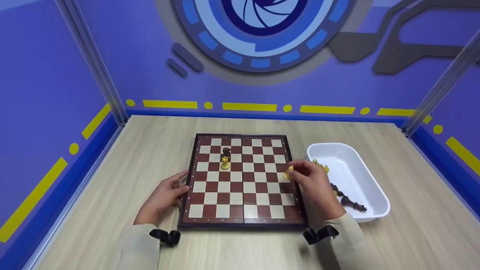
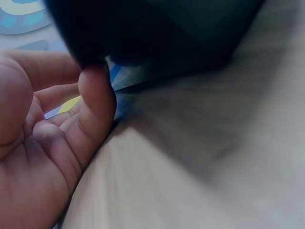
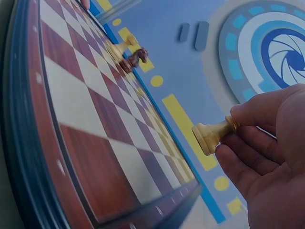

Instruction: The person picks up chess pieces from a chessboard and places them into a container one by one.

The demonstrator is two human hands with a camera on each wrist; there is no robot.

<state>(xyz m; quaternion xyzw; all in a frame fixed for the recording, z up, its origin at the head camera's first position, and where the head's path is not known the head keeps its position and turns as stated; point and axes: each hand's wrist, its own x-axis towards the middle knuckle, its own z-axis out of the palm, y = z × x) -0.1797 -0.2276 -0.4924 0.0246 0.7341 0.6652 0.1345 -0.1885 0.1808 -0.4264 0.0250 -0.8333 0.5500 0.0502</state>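
Note:
My right hand (image 1: pixel 313 183) pinches a pale yellow chess piece (image 3: pixel 212 135) by its upper part, between thumb and fingers. Its base faces the chessboard (image 1: pixel 225 223) and its head is hidden by the fingertips. In the head view the piece overlaps the board's right edge squares. On the left, my left hand (image 1: pixel 165 195) rests against the board's left edge, with finger (image 2: pixel 97 93) and thumb touching the frame. Two pieces stand on the board's upper left part: a dark knight (image 1: pixel 226 151) and, just nearer me, a yellow piece (image 1: pixel 225 164).
A white plastic tray (image 1: pixel 369 180) stands right of the board, partly behind my right forearm. Inside lie yellow pieces (image 1: pixel 323 167) and dark pieces (image 1: pixel 352 204). The wooden table (image 1: pixel 157 146) ends at blue printed panels (image 1: pixel 240 90).

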